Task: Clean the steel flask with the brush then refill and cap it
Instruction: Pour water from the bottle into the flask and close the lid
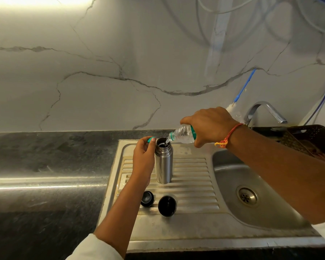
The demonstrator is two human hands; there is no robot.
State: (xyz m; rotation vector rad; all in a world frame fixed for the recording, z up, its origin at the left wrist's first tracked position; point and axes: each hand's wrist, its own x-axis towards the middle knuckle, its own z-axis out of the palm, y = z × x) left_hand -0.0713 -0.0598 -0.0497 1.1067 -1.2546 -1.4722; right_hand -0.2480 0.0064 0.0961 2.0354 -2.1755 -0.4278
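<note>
The steel flask stands upright and uncapped on the ribbed drainboard. My right hand grips a clear plastic water bottle tipped over the flask's mouth, and water runs into it. My left hand sits just left of the flask and pinches a small green bottle cap. Two black flask caps lie in front of the flask: a small inner stopper and a larger outer lid. A blue-handled brush leans against the wall behind my right hand.
A steel sink basin with a drain lies to the right, with a chrome tap behind it. A dark plastic crate stands at the far right. Dark stone counter stretches left. A marble wall rises behind.
</note>
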